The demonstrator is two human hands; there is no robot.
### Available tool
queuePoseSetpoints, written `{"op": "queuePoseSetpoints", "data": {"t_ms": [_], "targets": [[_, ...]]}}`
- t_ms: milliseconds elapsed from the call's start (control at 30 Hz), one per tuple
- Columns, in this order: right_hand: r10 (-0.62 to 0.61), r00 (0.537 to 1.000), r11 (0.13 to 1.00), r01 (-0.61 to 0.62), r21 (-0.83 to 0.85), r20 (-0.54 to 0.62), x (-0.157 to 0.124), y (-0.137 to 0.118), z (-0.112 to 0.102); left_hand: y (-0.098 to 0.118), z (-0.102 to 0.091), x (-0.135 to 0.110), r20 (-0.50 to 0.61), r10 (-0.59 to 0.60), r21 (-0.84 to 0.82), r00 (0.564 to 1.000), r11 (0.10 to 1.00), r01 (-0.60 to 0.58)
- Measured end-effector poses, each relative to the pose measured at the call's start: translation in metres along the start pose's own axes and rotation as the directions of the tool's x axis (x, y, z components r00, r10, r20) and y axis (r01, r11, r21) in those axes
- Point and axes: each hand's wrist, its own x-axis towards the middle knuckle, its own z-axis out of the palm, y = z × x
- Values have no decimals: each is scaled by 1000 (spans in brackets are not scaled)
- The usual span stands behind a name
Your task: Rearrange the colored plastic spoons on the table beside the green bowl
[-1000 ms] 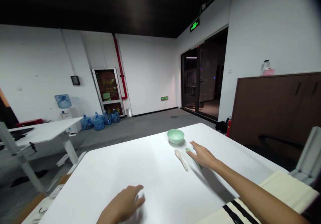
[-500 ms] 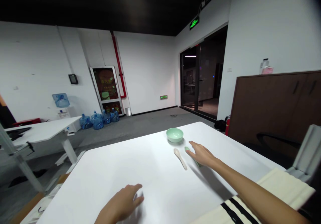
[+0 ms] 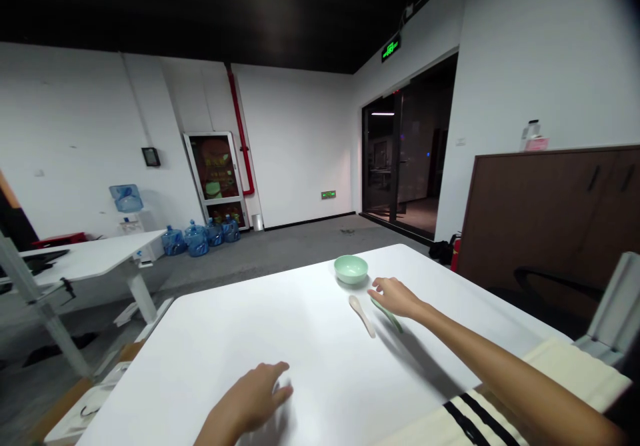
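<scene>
A pale green bowl (image 3: 351, 269) stands upright near the far edge of the white table (image 3: 210, 346). In front of it lies a white ceramic spoon (image 3: 362, 316). To its right lies a slim pale green utensil (image 3: 389, 318), partly hidden by my right hand (image 3: 395, 297), which is directly over it and holds nothing I can see. Whether the fingers touch it is hard to tell. My left hand (image 3: 253, 396) rests on the bare tabletop near the near edge, empty, well away from these things.
A cream cloth with black stripes (image 3: 500, 383) lies along the table's near right corner. A grey chair back (image 3: 613, 306) and a brown cabinet (image 3: 545, 213) stand to the right. Behind the table are a white desk (image 3: 90, 253) and several blue water jugs (image 3: 196, 239).
My right hand has drawn back toward me, with its fingers curled in and more of the green utensil showing. My left hand has barely moved.
</scene>
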Motion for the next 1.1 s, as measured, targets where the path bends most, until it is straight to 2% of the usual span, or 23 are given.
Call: {"op": "queuePoseSetpoints", "data": {"t_ms": [167, 333, 567, 800, 1100], "targets": [[4, 1000, 1000, -4, -13, 13, 13, -14, -3, -2, 1, 1, 5, -3, 6, 1000, 1000, 3], [57, 998, 997, -56, -46, 2, 19, -14, 5, -7, 3, 4, 5, 8, -1, 1000, 1000, -8], [78, 978, 987, -48, -155, 194, 2, -25, 29, -7, 5, 6, 3, 2, 0, 1000, 1000, -2], [108, 954, 965, -32, -260, 281, -7, -32, 51, -10, 7, 7, 1, 3, -1, 1000, 1000, -3], [109, 960, 979, -59, -193, 259, -7, -28, 56, -9, 7, 8, 8, 2, -7, 1000, 1000, -2]]}}
